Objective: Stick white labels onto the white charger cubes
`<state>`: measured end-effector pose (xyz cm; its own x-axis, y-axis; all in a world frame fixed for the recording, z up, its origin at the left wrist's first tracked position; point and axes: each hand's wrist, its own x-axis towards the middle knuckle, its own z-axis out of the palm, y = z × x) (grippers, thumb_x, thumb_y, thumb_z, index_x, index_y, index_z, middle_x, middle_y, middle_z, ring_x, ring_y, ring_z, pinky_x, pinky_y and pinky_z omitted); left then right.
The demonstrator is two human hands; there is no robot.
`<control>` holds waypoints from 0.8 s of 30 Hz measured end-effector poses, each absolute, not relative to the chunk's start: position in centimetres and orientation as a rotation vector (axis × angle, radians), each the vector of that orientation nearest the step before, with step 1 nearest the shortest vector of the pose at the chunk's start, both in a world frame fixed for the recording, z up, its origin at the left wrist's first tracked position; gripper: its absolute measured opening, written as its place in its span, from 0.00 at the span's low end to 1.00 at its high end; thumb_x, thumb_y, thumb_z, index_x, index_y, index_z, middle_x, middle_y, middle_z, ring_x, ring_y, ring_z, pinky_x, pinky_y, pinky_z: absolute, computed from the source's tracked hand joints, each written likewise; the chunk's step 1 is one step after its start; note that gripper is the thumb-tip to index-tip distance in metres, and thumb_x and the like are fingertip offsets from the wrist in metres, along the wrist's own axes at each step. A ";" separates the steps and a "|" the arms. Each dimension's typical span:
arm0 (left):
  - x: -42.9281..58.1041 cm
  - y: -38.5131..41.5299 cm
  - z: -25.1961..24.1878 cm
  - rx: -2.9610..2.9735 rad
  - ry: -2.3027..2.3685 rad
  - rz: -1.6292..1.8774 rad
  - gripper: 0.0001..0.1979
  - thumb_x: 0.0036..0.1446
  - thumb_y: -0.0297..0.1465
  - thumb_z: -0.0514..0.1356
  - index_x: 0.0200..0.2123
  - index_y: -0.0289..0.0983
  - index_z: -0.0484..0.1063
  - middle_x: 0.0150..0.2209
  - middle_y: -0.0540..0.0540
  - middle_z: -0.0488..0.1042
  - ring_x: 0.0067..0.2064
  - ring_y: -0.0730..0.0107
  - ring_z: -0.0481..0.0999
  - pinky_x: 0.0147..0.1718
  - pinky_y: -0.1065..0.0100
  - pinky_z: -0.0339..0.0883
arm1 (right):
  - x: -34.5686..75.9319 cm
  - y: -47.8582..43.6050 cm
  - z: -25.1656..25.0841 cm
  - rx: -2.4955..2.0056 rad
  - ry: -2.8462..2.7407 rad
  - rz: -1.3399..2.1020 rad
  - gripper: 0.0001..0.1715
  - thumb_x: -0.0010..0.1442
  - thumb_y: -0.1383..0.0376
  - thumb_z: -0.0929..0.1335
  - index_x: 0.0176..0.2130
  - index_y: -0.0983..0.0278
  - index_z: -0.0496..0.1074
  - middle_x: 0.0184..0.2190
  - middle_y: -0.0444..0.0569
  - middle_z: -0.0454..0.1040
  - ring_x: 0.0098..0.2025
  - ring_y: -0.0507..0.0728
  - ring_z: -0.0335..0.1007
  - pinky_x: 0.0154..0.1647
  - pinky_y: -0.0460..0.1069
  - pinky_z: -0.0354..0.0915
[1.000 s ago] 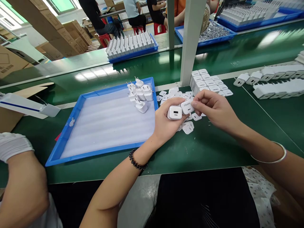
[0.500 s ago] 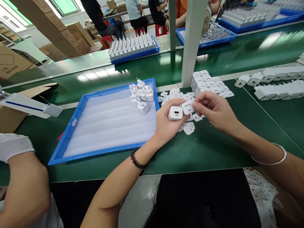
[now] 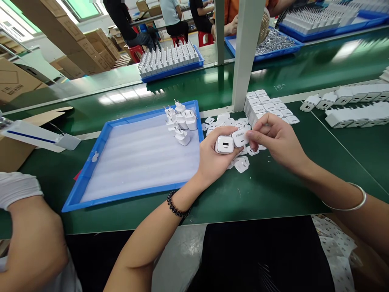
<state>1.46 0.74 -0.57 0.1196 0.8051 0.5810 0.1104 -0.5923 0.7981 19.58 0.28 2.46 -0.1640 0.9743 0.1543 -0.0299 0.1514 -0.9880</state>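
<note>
My left hand (image 3: 214,156) is closed round a white charger (image 3: 225,144), its port facing me. My right hand (image 3: 275,138) pinches a small white printed cover piece (image 3: 240,137) against the charger's right side. Both hands hover over several loose white cover pieces (image 3: 241,163) on the green bench. Just left lies a blue tray (image 3: 91,168) lined with white foam, with several finished chargers (image 3: 181,120) standing in its far right corner. A neat stack of cover pieces (image 3: 261,106) sits behind my right hand.
A white post (image 3: 244,52) rises behind the hands. Rows of white chargers (image 3: 355,105) lie at the right. Another person's arm (image 3: 30,239) rests at the near left. Cardboard (image 3: 18,121) lies at the left; more blue trays and seated people are beyond the conveyor.
My right hand's fingers have lifted and shifted slightly on the cover piece. The left hand and charger have stayed nearly still.
</note>
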 end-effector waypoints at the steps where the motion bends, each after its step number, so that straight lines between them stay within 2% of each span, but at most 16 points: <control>1: 1.5 0.7 -0.6 1.815 0.880 1.519 0.18 0.50 0.32 0.74 0.44 0.38 0.77 0.46 0.44 0.81 0.48 0.63 0.81 0.50 0.61 0.74 | 19.7 0.4 2.5 -0.974 -1.360 1.283 0.17 0.58 0.56 0.76 0.33 0.59 0.67 0.20 0.40 0.71 0.23 0.51 0.67 0.28 0.49 0.66; 5: 1.5 0.7 -0.5 1.825 0.854 1.530 0.18 0.50 0.33 0.74 0.44 0.39 0.77 0.45 0.44 0.81 0.48 0.63 0.81 0.50 0.61 0.74 | 19.9 0.8 2.3 -0.937 -1.333 1.469 0.15 0.61 0.55 0.74 0.39 0.61 0.71 0.21 0.39 0.71 0.24 0.50 0.67 0.27 0.47 0.65; 9: 1.6 0.7 -0.4 1.812 0.807 1.554 0.18 0.51 0.34 0.74 0.44 0.39 0.77 0.46 0.44 0.82 0.48 0.64 0.81 0.50 0.62 0.74 | 19.8 0.9 2.2 -0.999 -1.398 1.587 0.22 0.58 0.54 0.76 0.48 0.61 0.72 0.23 0.40 0.73 0.27 0.52 0.69 0.29 0.47 0.66; 12: 1.6 0.7 -0.4 1.803 0.786 1.552 0.18 0.51 0.36 0.74 0.44 0.39 0.77 0.46 0.43 0.82 0.49 0.63 0.81 0.51 0.62 0.75 | 19.7 0.8 2.4 -1.017 -1.448 1.627 0.27 0.54 0.56 0.78 0.50 0.61 0.73 0.24 0.40 0.74 0.28 0.52 0.68 0.30 0.47 0.66; 15: 1.6 0.6 -0.7 1.830 0.766 1.549 0.18 0.51 0.37 0.74 0.44 0.39 0.78 0.45 0.43 0.82 0.48 0.63 0.82 0.49 0.61 0.76 | 19.5 0.7 2.4 -1.039 -1.471 1.589 0.27 0.51 0.57 0.79 0.47 0.62 0.73 0.23 0.40 0.74 0.26 0.52 0.68 0.29 0.47 0.64; 19: 1.7 0.6 -1.1 1.939 0.669 1.600 0.15 0.54 0.32 0.72 0.45 0.39 0.78 0.44 0.42 0.82 0.48 0.62 0.82 0.47 0.62 0.77 | 19.5 0.6 2.2 -1.102 -1.480 1.511 0.26 0.47 0.56 0.81 0.40 0.62 0.70 0.19 0.39 0.74 0.22 0.51 0.64 0.24 0.46 0.59; 24: 1.7 0.7 -1.4 2.076 0.643 1.609 0.17 0.54 0.31 0.71 0.48 0.40 0.77 0.46 0.42 0.82 0.47 0.62 0.83 0.46 0.62 0.77 | 19.5 0.5 2.3 -1.092 -1.463 1.494 0.22 0.47 0.55 0.80 0.34 0.62 0.70 0.16 0.41 0.73 0.20 0.52 0.66 0.23 0.46 0.60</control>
<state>1.67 0.70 -1.37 0.2174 0.6001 0.7698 0.0957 -0.7980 0.5951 19.48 0.51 2.25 -0.3429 0.9372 -0.0643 0.0443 -0.0522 -0.9977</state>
